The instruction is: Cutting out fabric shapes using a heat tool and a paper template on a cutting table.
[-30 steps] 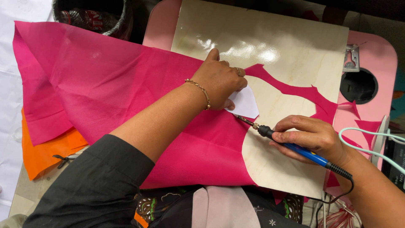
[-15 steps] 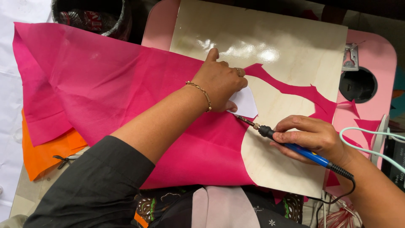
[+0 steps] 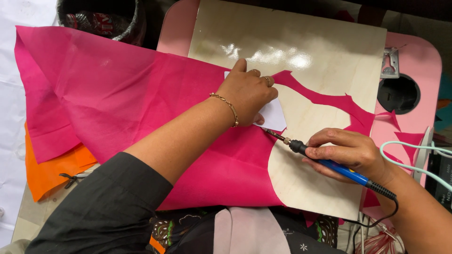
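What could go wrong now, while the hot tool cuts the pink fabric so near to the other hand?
1. The tip of the soldering-type tool in the right hand sits very close to the left hand; a slip might burn it.
2. The white template could shift under that hand, spoiling the line cut in the pink fabric.
3. The tool's black cord might snag at the wooden board edge.

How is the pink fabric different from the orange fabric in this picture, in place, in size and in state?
The pink fabric lies on top and spreads over the wooden board; the orange fabric shows only at the left, beneath the pink one. The pink fabric shows far more area than the orange one. The left hand presses the pink fabric and the right hand brings a blue-handled hot tool to its edge; nothing touches the orange fabric. Both look thin and plain.
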